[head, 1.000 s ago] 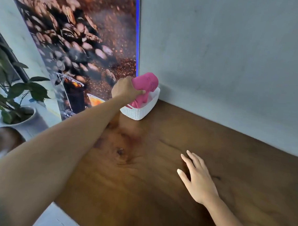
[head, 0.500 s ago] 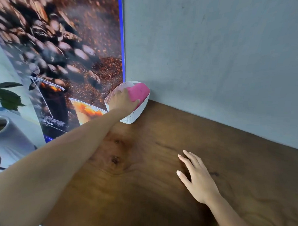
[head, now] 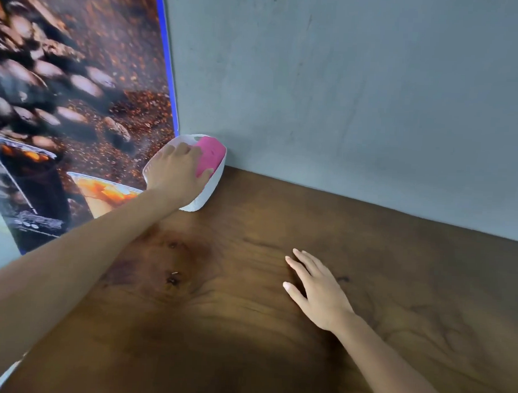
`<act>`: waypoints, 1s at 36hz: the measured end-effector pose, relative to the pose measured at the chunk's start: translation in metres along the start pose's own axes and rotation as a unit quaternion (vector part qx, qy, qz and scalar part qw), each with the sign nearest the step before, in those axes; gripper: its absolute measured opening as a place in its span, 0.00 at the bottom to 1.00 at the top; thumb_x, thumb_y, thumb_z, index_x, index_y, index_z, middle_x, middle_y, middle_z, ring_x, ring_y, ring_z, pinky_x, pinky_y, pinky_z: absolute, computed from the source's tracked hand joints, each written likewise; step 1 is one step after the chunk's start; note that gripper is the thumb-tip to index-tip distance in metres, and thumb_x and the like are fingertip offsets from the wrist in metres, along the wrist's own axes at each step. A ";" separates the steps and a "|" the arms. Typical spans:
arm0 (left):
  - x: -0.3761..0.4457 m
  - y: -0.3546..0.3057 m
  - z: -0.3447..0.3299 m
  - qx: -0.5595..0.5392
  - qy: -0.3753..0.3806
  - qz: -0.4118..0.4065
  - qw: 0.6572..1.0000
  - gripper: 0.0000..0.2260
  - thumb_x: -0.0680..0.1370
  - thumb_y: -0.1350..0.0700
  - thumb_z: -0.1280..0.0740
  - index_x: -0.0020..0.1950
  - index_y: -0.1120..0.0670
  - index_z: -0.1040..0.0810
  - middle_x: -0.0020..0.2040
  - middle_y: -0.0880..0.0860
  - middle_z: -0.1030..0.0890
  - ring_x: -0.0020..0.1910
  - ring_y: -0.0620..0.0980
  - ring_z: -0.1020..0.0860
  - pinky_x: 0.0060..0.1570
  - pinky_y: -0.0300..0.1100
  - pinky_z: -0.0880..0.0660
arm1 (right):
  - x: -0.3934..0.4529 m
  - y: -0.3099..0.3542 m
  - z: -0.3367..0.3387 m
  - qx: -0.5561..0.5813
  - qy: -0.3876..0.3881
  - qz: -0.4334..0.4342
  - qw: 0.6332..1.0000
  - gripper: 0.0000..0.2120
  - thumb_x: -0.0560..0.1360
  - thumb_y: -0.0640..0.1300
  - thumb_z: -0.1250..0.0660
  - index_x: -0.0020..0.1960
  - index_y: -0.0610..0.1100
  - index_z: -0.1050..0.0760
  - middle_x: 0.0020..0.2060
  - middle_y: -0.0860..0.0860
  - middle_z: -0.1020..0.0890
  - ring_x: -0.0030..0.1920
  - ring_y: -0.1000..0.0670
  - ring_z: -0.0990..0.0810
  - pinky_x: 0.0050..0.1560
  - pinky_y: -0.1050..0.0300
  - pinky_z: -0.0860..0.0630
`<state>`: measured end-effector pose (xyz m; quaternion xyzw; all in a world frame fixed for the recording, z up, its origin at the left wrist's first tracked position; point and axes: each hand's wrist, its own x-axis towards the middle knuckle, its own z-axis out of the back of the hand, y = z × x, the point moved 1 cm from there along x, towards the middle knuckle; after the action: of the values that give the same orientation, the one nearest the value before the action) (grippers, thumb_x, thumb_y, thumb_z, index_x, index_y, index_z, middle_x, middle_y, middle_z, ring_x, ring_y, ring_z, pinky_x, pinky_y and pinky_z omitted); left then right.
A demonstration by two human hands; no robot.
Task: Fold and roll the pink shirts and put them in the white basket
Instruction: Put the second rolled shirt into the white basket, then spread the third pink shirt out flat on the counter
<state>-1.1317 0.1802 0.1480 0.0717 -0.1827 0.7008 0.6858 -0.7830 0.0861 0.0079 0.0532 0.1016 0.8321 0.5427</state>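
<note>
One head view: left hand (head: 175, 175), arm stretched forward, rests on the rolled pink shirt (head: 210, 155) inside the white basket (head: 212, 188) at the worktop's (head: 246, 329) far corner, apparently gripping it, fingers partly hidden. Right hand (head: 319, 291) lies flat, fingers straight, holding nothing.

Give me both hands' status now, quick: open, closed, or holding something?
Left hand: fingers curled over the rolled pink shirt inside the white basket, holding it.
Right hand: open, flat on the wooden table, holding nothing.
</note>
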 end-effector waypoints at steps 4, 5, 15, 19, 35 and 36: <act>-0.025 -0.020 -0.009 -0.044 -0.038 -0.055 0.997 0.17 0.78 0.49 0.29 0.59 0.61 0.19 0.56 0.63 0.19 0.56 0.67 0.23 0.55 0.59 0.25 | -0.010 -0.002 -0.002 -0.038 -0.020 -0.042 0.998 0.33 0.82 0.67 0.56 0.79 0.51 0.39 0.79 0.53 0.40 0.79 0.52 0.44 0.78 0.51 0.43; -0.031 -0.026 -0.012 -0.057 -0.034 -0.067 0.996 0.16 0.78 0.49 0.29 0.59 0.60 0.19 0.55 0.62 0.19 0.55 0.67 0.23 0.54 0.58 0.25 | -0.015 -0.003 -0.001 -0.045 -0.030 -0.050 0.997 0.33 0.82 0.66 0.57 0.78 0.50 0.37 0.78 0.52 0.37 0.78 0.50 0.41 0.77 0.51 0.42; -0.122 -0.095 -0.050 -0.182 0.037 -0.110 0.976 0.14 0.79 0.46 0.31 0.59 0.53 0.18 0.55 0.51 0.18 0.53 0.56 0.22 0.54 0.52 0.23 | -0.091 -0.008 0.008 -0.019 -0.058 -0.168 0.984 0.29 0.82 0.63 0.51 0.78 0.51 0.37 0.76 0.54 0.35 0.75 0.51 0.38 0.75 0.52 0.39; -0.160 -0.123 -0.061 -0.213 0.079 -0.127 0.966 0.14 0.79 0.46 0.32 0.60 0.52 0.18 0.57 0.48 0.19 0.55 0.51 0.22 0.56 0.50 0.22 | -0.130 -0.013 0.009 -0.021 -0.070 -0.204 0.976 0.27 0.83 0.62 0.51 0.78 0.51 0.36 0.74 0.55 0.33 0.74 0.53 0.37 0.73 0.54 0.38; -0.272 -0.235 -0.077 -0.237 0.144 -0.234 0.932 0.15 0.80 0.45 0.34 0.62 0.50 0.18 0.58 0.43 0.24 0.56 0.46 0.25 0.58 0.44 0.24 | -0.300 -0.048 0.008 0.007 -0.125 -0.304 0.944 0.27 0.82 0.63 0.50 0.72 0.51 0.29 0.67 0.56 0.25 0.67 0.53 0.29 0.65 0.53 0.28; -0.278 -0.243 -0.077 -0.238 0.147 -0.237 0.931 0.14 0.80 0.46 0.32 0.62 0.50 0.18 0.57 0.43 0.24 0.56 0.45 0.25 0.58 0.43 0.24 | -0.312 -0.051 0.009 0.009 -0.131 -0.307 0.943 0.27 0.81 0.63 0.50 0.72 0.51 0.29 0.67 0.57 0.25 0.67 0.53 0.29 0.64 0.54 0.28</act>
<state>-0.8665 -0.0546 0.0176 -0.1558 -0.2191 0.4570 0.8478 -0.6089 -0.1781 0.0116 0.1328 0.0488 0.6096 0.7799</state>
